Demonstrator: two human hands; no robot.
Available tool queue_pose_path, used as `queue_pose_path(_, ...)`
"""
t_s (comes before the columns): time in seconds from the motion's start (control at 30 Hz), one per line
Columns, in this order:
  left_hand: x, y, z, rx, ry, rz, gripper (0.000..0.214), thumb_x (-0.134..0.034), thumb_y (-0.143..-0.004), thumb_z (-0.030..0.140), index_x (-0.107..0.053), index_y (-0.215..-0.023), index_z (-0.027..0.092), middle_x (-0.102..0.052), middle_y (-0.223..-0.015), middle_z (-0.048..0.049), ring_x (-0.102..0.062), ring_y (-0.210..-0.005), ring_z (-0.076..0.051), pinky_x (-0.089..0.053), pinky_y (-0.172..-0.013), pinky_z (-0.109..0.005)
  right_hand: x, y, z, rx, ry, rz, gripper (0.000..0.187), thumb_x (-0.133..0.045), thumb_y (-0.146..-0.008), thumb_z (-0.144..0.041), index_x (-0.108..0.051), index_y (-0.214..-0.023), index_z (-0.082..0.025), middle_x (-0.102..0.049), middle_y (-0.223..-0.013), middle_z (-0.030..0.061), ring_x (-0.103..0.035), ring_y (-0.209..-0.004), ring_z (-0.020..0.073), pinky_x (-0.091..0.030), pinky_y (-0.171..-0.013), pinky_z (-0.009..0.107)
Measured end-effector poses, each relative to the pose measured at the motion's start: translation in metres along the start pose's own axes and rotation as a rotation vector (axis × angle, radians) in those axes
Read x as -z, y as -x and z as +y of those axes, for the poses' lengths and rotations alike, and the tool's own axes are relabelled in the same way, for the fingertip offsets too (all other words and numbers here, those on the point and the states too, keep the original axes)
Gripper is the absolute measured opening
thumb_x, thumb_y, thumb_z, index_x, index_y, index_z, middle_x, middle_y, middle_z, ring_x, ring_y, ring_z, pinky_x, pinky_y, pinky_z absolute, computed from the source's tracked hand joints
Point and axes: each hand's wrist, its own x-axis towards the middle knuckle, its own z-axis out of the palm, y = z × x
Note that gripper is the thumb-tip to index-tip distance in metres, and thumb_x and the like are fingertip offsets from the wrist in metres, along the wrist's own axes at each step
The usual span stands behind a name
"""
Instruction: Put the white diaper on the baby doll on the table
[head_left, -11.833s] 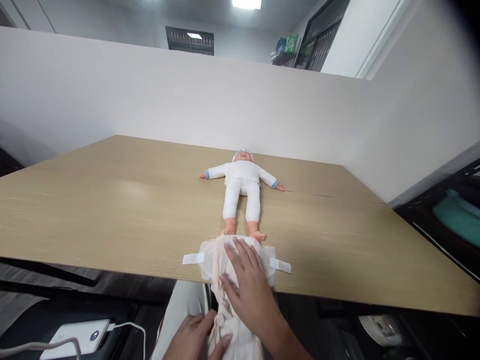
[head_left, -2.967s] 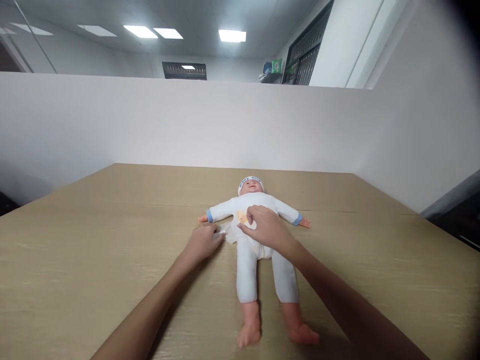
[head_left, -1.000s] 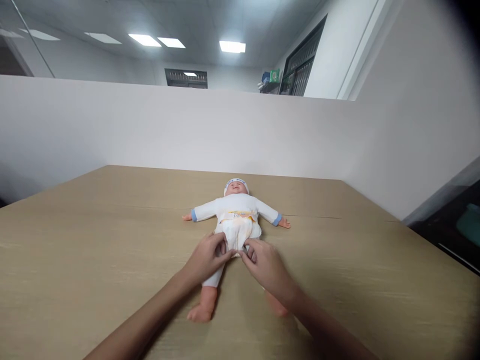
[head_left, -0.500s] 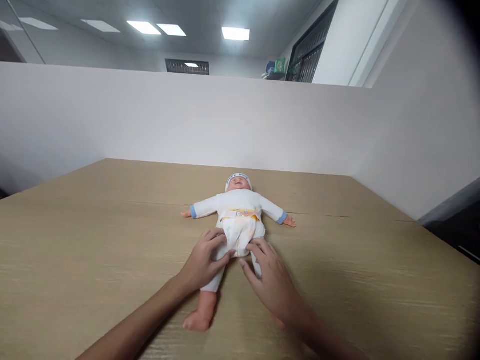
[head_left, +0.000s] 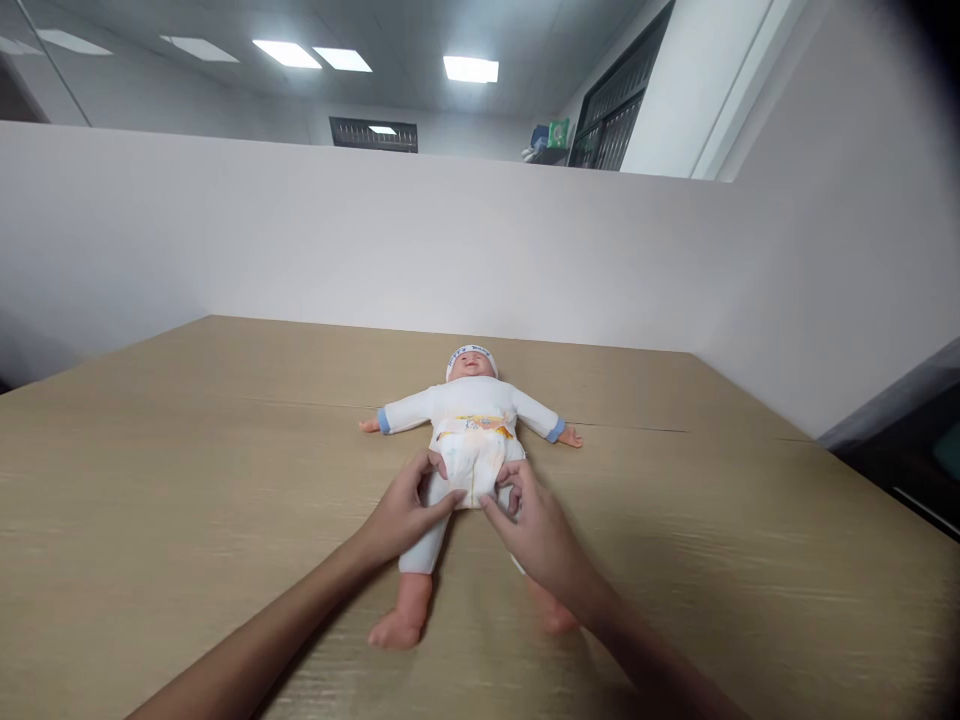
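A baby doll [head_left: 474, 398] in a white outfit with blue cuffs and a white headband lies on its back, arms spread and feet toward me. Around its hips is a white diaper [head_left: 472, 462] with an orange printed waistband. My left hand [head_left: 409, 505] pinches the diaper's edge at the leg on the left, thumb near the crotch. On the other side, my right hand [head_left: 531, 510] has its thumb and curled fingers closed on the opposite leg edge. Part of the doll's leg on the right is hidden behind my right hand and wrist.
The doll lies on a wood-grain table [head_left: 225, 450]. A white partition wall [head_left: 360, 240] rises along the table's back edge and right side. At the far right stands a dark object [head_left: 907, 450].
My right hand's fingers have curled in more tightly at the diaper's edge. The left thumb has shifted slightly at the leg opening. More of the doll's foot on the right shows.
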Motion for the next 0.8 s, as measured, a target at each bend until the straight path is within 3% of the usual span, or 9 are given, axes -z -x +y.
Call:
queue_pose_path(0.13,-0.003,0.0,-0.001,0.1,0.152,0.058,0.039,-0.075,-0.087,0.046,-0.048,-0.103,0.023,-0.062,-0.101,-0.0017,-0.061,-0.095,-0.019,-0.048,-0.084,-0.031,0.008,-0.008,0.005,-0.052,-0.058,0.017,0.028,-0.068,-0.089,-0.041,-0.047,-0.1,-0.025,-0.069,-0.083,-0.0031,-0.06,-0.065,0.0162,-0.044,-0.063,0.029)
queue_pose_path(0.3,-0.004,0.003,0.006,0.125,0.119,0.118,0.039,-0.076,-0.084,0.049,-0.055,-0.101,0.02,-0.066,-0.117,-0.0076,-0.065,-0.107,-0.023,-0.049,-0.095,-0.034,0.022,-0.01,-0.001,-0.039,0.047,0.008,0.019,-0.067,-0.09,-0.041,-0.059,-0.094,-0.024,-0.076,-0.09,0.0008,-0.065,-0.071,0.0183,-0.043,-0.066,0.03)
queue_pose_path(0.5,0.002,0.005,0.011,0.168,-0.022,0.028,0.04,-0.072,-0.085,0.054,-0.068,-0.1,0.017,-0.071,-0.094,-0.0055,-0.063,-0.088,-0.024,-0.049,-0.079,-0.034,0.025,-0.006,-0.007,-0.007,0.119,-0.024,0.018,-0.063,-0.093,-0.039,-0.073,-0.092,-0.025,-0.079,-0.091,0.0027,-0.066,-0.076,0.0212,-0.043,-0.068,0.031)
queue_pose_path(0.8,0.004,0.0,0.02,0.248,0.219,-0.001,0.049,-0.07,-0.084,0.062,-0.073,-0.1,0.016,-0.075,-0.094,-0.0077,-0.066,-0.093,-0.027,-0.053,-0.079,-0.035,0.029,-0.007,-0.008,-0.049,0.061,-0.07,0.026,-0.063,-0.094,-0.046,-0.079,-0.094,-0.026,-0.081,-0.094,0.003,-0.065,-0.071,0.0208,-0.043,-0.066,0.032)
